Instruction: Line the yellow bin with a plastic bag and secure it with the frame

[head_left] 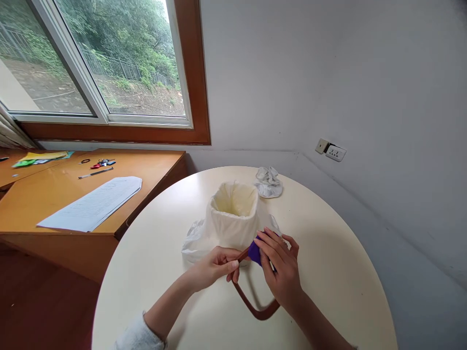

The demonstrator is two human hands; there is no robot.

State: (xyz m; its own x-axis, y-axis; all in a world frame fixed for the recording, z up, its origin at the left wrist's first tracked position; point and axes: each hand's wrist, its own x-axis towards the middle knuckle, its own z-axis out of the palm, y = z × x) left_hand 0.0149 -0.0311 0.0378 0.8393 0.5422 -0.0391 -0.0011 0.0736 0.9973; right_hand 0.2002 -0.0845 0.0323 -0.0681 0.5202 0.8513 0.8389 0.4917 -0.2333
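My left hand (222, 265) pinches a brown ring-like band (260, 315) between thumb and fingers. The band has a rounded corner and hangs in a loop over the near part of the table. A purple cloth (255, 253) is under the fingers of my right hand (279, 265), pressed around the upper part of the band. Most of the cloth and that stretch of the band are hidden by the fingers. Just beyond both hands stands a bin (233, 223) lined with a white plastic bag, whose edge is folded out and spreads onto the table.
A crumpled white plastic bag (269, 182) lies at the far side of the round table (328, 291). On the wooden desk (156, 165) at left are paper sheets (95, 201), a pen (95, 173) and keys (104, 164). A wall socket (335, 153) is at right.
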